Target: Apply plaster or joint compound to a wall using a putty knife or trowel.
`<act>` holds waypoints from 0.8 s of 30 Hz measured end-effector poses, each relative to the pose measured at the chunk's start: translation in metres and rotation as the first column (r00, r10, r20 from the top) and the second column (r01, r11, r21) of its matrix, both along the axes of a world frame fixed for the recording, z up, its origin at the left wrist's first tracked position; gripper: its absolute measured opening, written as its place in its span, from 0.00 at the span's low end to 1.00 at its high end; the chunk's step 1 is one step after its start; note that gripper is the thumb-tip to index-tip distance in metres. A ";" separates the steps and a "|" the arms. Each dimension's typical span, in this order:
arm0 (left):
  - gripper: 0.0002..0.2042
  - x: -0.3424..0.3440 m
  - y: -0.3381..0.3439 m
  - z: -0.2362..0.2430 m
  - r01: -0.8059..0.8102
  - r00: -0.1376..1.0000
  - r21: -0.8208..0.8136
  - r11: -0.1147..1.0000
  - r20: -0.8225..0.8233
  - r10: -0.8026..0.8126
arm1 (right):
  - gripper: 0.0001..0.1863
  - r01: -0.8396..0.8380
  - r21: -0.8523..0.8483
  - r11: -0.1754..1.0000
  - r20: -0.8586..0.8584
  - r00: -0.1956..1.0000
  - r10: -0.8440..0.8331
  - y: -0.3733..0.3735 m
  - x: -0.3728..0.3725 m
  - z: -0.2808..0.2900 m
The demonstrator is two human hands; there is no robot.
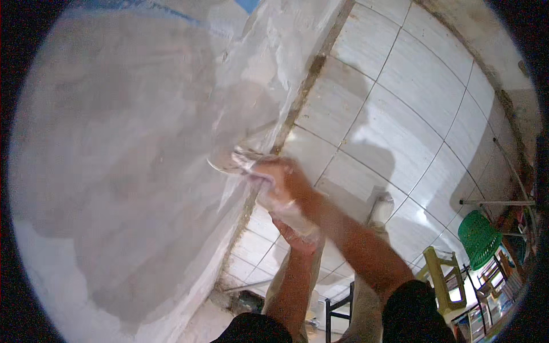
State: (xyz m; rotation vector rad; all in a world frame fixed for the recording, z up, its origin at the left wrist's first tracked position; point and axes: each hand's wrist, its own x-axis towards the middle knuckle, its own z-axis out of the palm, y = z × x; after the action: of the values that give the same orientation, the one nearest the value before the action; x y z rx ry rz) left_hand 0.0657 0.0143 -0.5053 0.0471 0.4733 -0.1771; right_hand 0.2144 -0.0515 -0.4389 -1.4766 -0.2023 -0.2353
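Observation:
My right hand (280,178) is closed on the handle of a flat metal trowel (235,160), whose blade lies against a grey, freshly plastered wall (131,148). Just below it, my left hand (298,233) grips a second flat tool smeared with white plaster (275,207); its exact shape is hard to make out. Both hands are coated in pale plaster. The two hands are close together beside the rough edge where the wall meets the floor.
A white tiled floor (394,120) spreads to the right, far below. On it stand a green plastic basket (479,237), a yellow-green chair (441,274) and a dark metal frame (337,311). My trouser legs and a shoe (382,206) show beneath the arms.

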 end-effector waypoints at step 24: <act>0.31 0.014 0.012 0.062 -0.051 0.993 0.434 0.899 -0.074 0.093 | 0.12 -0.062 0.019 0.998 -0.120 0.991 0.063 -0.041 0.019 -0.016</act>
State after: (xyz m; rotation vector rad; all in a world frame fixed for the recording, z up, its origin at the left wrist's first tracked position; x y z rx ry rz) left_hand 0.0801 0.0268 -0.4428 0.4588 0.6007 0.0024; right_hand 0.2337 -0.0924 -0.4554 -1.4619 -0.1490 -0.0967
